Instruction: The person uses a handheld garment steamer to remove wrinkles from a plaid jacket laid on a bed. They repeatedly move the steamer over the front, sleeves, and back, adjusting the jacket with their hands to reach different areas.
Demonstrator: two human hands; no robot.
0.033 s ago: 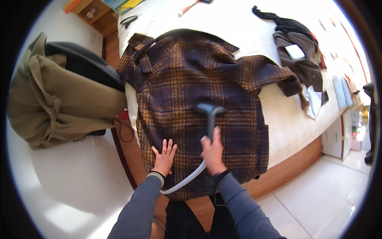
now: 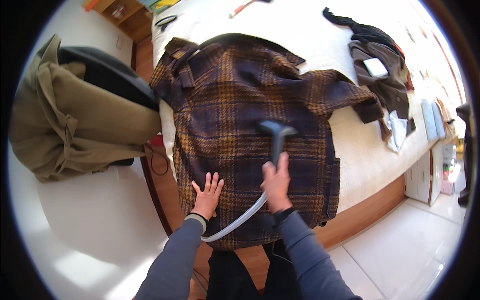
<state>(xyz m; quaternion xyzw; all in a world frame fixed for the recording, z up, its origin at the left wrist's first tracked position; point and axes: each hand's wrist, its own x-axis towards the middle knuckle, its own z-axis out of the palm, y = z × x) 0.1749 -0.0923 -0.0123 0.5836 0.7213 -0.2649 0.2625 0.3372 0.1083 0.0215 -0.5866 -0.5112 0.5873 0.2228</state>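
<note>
A brown and navy plaid coat (image 2: 240,85) lies spread over the bed, its lower part hanging at the near edge. My left hand (image 2: 208,195) rests on the coat's lower left area, palm down with fingers spread. In my right hand (image 2: 278,186) is the handle of a dark garment steamer (image 2: 277,139), its head over the middle of the coat; motion blurs it, and I cannot tell whether it touches the cloth. A pale ribbed hose (image 2: 237,222) curves from the handle down past my left wrist.
An olive coat (image 2: 110,110) and a dark grey garment (image 2: 107,70) hang at the left. Brown and black clothes (image 2: 390,90) with a small white object (image 2: 375,68) lie right on the bed (image 2: 360,160). A white cabinet (image 2: 419,172) stands beyond its right side.
My right hand and the steamer have moved a little right, and the steamer's head has turned. My left hand stays flat on the coat. The whole view has shifted slightly.
</note>
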